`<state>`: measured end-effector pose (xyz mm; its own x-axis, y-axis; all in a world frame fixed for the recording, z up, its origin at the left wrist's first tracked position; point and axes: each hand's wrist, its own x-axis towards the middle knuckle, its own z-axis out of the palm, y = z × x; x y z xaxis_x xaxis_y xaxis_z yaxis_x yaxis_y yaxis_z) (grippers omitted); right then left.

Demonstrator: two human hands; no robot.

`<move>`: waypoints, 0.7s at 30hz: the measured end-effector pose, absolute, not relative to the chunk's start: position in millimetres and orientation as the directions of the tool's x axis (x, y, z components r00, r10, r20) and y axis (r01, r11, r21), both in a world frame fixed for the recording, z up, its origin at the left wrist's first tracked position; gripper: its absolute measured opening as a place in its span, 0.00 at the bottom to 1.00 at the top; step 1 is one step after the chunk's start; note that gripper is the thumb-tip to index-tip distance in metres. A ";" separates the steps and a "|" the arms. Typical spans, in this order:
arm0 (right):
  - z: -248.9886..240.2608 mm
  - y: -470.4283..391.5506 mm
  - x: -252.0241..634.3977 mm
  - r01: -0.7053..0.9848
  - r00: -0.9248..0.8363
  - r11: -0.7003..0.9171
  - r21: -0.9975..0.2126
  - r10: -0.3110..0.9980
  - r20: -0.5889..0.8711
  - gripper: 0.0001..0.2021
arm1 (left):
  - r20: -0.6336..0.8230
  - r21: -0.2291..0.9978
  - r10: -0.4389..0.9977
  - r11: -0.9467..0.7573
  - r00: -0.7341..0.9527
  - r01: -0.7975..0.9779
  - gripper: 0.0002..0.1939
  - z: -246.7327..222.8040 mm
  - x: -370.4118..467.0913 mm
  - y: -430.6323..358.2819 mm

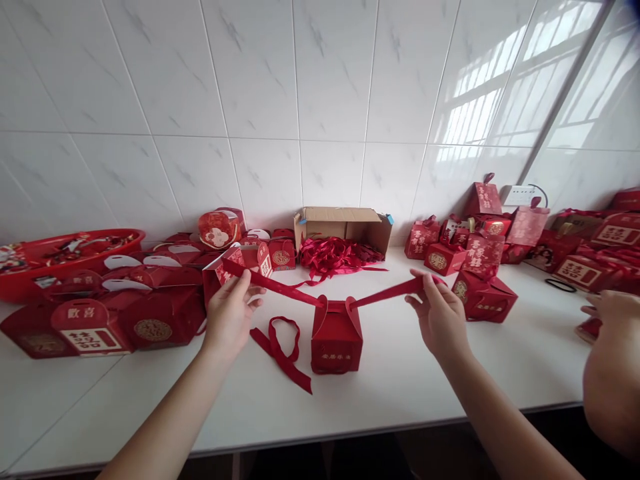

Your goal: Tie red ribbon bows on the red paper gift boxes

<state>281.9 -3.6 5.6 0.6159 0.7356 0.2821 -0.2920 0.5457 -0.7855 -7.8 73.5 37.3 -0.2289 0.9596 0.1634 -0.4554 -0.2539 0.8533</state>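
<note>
- Left hand (231, 308) pinched one end of the red ribbon (287, 289), up and left of the small box (337, 341); right hand (441, 312) pinched the other, up and right of it;
- the ribbon met the box's top, its two lengths slanting outward in a shallow V; neither hand looked clearly nearer the box;
- the box stood upright on the white table (390, 393), between the forearms; a loose ribbon (287, 362) lay just left of it, an open carton (345, 215) behind.

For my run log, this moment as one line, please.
left hand: grips red ribbon end | right hand: grips other end | red gift box: upright on table, ribbon through top
</note>
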 end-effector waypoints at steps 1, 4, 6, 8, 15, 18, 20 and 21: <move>11.6 -2.0 283.3 -0.239 0.626 0.564 -0.791 0.712 0.318 0.11 | 0.208 0.849 0.949 -0.296 -0.236 -0.439 0.15 44.0 -5.9 74.2; 33.3 4.1 286.6 -0.070 0.606 0.613 -0.787 0.653 0.455 0.10 | 0.368 0.833 0.902 -0.428 -0.228 -0.351 0.11 65.3 2.8 76.0; 49.2 8.7 286.4 0.009 0.549 0.636 -0.772 0.642 0.536 0.11 | 0.455 0.823 0.869 -0.493 -0.192 -0.281 0.09 79.0 10.2 77.1; 64.8 13.0 284.0 0.055 0.474 0.642 -0.765 0.657 0.586 0.12 | 0.520 0.816 0.844 -0.536 -0.128 -0.217 0.08 91.4 18.4 77.9; 102.1 22.2 267.3 0.105 0.304 0.671 -0.734 0.681 0.666 0.09 | 0.595 0.803 0.803 -0.591 0.039 -0.075 0.10 117.2 44.2 76.1; 108.7 24.4 262.1 0.129 0.274 0.661 -0.739 0.693 0.667 0.10 | 0.602 0.797 0.797 -0.596 0.050 -0.102 0.11 120.0 50.2 75.4; 111.0 26.0 259.9 0.136 0.254 0.646 -0.751 0.710 0.657 0.12 | 0.602 0.795 0.797 -0.593 0.047 -0.128 0.11 120.6 52.7 75.6; 111.7 26.9 259.0 0.129 0.251 0.641 -0.756 0.717 0.650 0.12 | 0.599 0.797 0.799 -0.588 0.052 -0.139 0.11 120.7 53.8 75.9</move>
